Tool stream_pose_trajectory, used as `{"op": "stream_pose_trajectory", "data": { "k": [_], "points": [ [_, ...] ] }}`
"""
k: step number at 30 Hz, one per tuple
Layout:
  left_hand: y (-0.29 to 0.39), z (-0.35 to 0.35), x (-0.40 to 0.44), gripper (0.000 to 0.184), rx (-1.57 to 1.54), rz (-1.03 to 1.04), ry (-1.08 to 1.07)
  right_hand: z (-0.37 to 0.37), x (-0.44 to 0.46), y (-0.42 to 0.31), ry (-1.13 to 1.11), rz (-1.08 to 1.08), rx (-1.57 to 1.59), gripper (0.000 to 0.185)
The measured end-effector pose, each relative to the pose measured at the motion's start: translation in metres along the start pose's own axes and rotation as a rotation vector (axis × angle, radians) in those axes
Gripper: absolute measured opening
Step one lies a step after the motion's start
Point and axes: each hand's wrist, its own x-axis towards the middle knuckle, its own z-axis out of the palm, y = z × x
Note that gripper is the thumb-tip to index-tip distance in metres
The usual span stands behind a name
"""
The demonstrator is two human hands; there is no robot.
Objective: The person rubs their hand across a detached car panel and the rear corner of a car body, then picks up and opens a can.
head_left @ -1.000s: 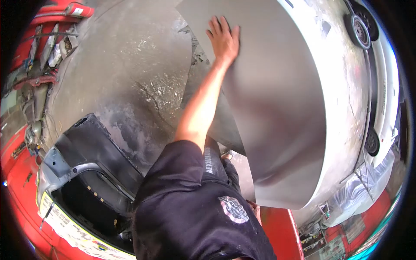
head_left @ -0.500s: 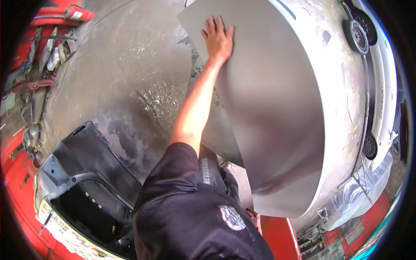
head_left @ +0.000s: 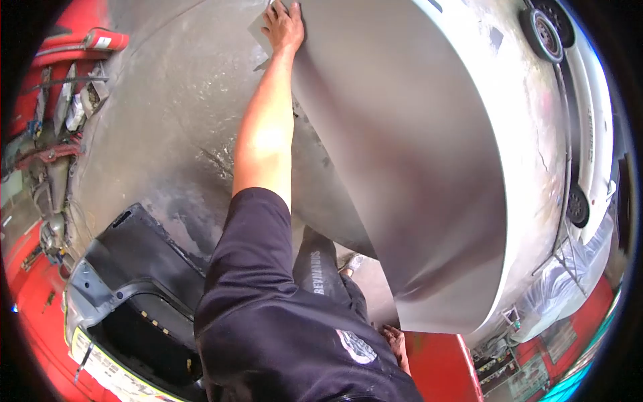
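A large, smooth grey panel (head_left: 415, 154), shaped like a car hood, slants across the middle and right. My left arm reaches far forward. My left hand (head_left: 284, 28) lies on the panel near its far left corner, fingers spread and palm down. Low in the view, partly hidden by my shirt, my right hand (head_left: 395, 343) is at the panel's near lower corner, its fingers curled against the edge. Their full grip is hidden.
A dark car body part (head_left: 144, 268) stands at lower left, with a papered edge (head_left: 107, 372). Metal parts and tools (head_left: 57, 167) line the left side. A white car (head_left: 589, 141) and plastic sheeting (head_left: 569, 295) are at right. Red surface (head_left: 439, 365) lies beneath the panel's near end.
My left hand has slid left and farther forward over the panel, to its far left corner. More of my right hand shows at the near corner. The view has shifted slightly.
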Motion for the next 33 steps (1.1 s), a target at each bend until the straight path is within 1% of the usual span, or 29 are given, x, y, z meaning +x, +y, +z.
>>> {"op": "stream_pose_trajectory", "data": {
  "k": [2,3,6,7,10,11,18,21,22,24,25,30,31,33],
  "points": [
    [0.002,0.006,-0.018,0.064,0.055,0.072,0.088,0.002,0.006,0.011,-0.013,-0.006,0.02,0.042],
    [0.005,0.003,-0.028,0.067,0.021,0.055,0.04,0.002,0.009,0.015,-0.022,-0.015,0.032,0.042],
    [0.021,0.0,-0.063,0.067,0.008,0.077,0.055,0.003,0.011,0.015,-0.036,-0.061,0.029,0.044],
    [0.026,0.002,-0.075,0.062,0.051,0.112,0.111,0.003,0.014,0.018,-0.038,-0.064,0.04,0.044],
    [0.045,-0.004,-0.114,0.064,0.046,0.13,0.1,0.002,0.023,0.033,-0.026,-0.093,0.045,0.043],
    [0.053,-0.008,-0.128,0.065,0.011,0.12,0.06,0.002,0.027,0.04,-0.023,-0.105,0.055,0.043],
    [0.098,-0.02,-0.222,0.066,0.0,0.112,-0.008,0.001,0.03,0.067,-0.014,-0.166,0.093,0.047],
    [0.119,-0.025,-0.272,0.066,-0.022,0.133,-0.027,-0.004,0.035,0.091,0.0,-0.209,0.093,0.048],
    [0.126,-0.027,-0.29,0.066,-0.034,0.139,-0.032,-0.009,0.036,0.099,-0.024,-0.195,0.097,0.047],
    [0.141,-0.031,-0.325,0.066,-0.057,0.154,-0.038,-0.015,0.042,0.123,-0.023,-0.219,0.164,0.048],
    [0.152,-0.033,-0.356,0.066,-0.058,0.163,-0.047,-0.025,0.044,0.146,-0.007,-0.244,0.159,0.048],
    [0.181,-0.036,-0.451,0.066,-0.06,0.188,-0.041,-0.066,0.064,0.206,0.06,-0.35,0.116,0.048],
    [0.187,-0.035,-0.47,0.067,-0.055,0.195,-0.036,-0.077,0.069,0.22,0.057,-0.354,0.147,0.045],
    [0.196,-0.036,-0.514,0.067,-0.041,0.203,-0.027,-0.101,0.081,0.25,0.034,-0.376,0.102,0.043]
  ]
}}
